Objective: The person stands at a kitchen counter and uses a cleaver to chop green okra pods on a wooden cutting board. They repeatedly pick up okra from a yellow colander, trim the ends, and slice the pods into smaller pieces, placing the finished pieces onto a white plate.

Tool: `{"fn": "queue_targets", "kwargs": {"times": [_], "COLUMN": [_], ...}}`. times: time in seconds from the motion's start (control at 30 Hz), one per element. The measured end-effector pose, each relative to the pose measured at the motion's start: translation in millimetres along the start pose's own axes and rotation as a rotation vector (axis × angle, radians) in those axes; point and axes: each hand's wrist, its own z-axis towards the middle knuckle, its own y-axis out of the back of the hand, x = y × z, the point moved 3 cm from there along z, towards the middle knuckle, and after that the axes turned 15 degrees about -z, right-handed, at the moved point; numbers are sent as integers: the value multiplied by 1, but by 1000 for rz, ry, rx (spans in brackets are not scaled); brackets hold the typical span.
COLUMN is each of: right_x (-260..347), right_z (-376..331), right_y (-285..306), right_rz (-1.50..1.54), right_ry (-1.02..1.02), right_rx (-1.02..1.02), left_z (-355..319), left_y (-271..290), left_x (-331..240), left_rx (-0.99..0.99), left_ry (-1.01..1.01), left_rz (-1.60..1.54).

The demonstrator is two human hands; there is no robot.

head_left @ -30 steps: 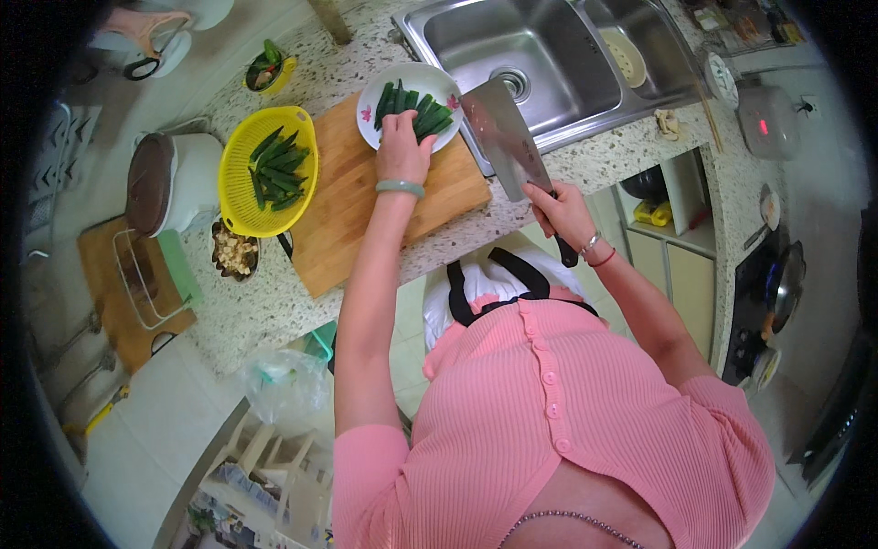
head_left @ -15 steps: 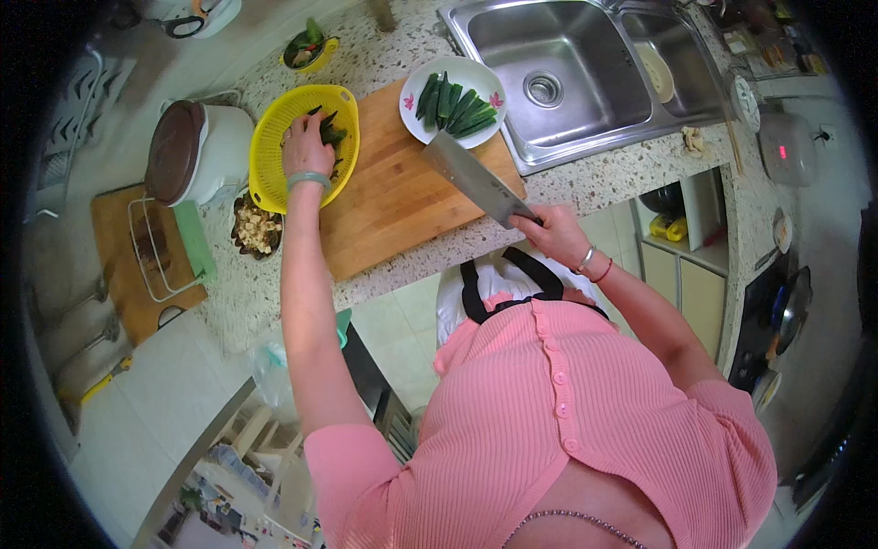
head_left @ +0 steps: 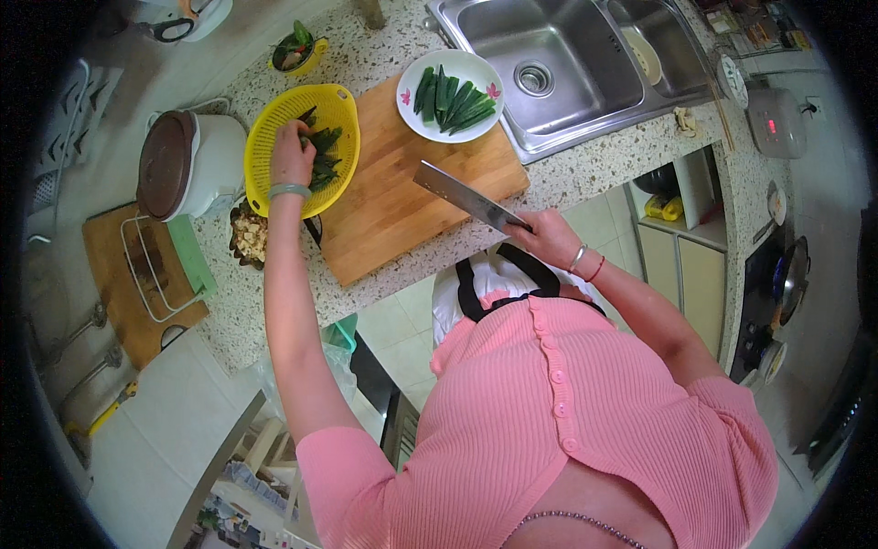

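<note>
My left hand (head_left: 293,157) is down inside a yellow colander (head_left: 345,197) holding green okra pods (head_left: 326,165). Its fingers are curled, partly hidden, and a pod pokes out beyond them. In my right hand (head_left: 546,240) is a cleaver (head_left: 462,194), its broad blade held over the wooden cutting board (head_left: 384,220) and pointing to the far left. At the board's far end sits a white plate (head_left: 411,117) with pink flower marks, and trimmed okra (head_left: 450,99) lies on it in a row.
A steel double sink (head_left: 585,133) is set in the speckled counter at the far right. Left of the colander stand a lidded white pot (head_left: 201,165) and a dark bowl of chopped pale pieces (head_left: 249,236). A small yellow strainer (head_left: 315,60) with green scraps stands behind.
My left hand has curled its fingers among the okra and shifted slightly left. The cleaver has drawn back from the plate toward me, over the board.
</note>
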Motion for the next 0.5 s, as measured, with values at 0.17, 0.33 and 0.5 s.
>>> {"fn": "queue_targets", "kwargs": {"times": [0.17, 0.33, 0.5], "right_x": [-2, -5, -4], "right_z": [1, -1, -4], "right_y": [-8, -12, -11], "right_rz": [69, 213, 237], "right_ry": [-84, -292, -304], "right_rx": [21, 83, 61], "left_z": [-34, -110, -155], "left_y": [33, -12, -110], "left_x": [-46, -91, -74], "left_rx": [-376, -205, -168], "left_ry": [-5, 138, 417], "left_rz": [-494, -1169, -1334]}}
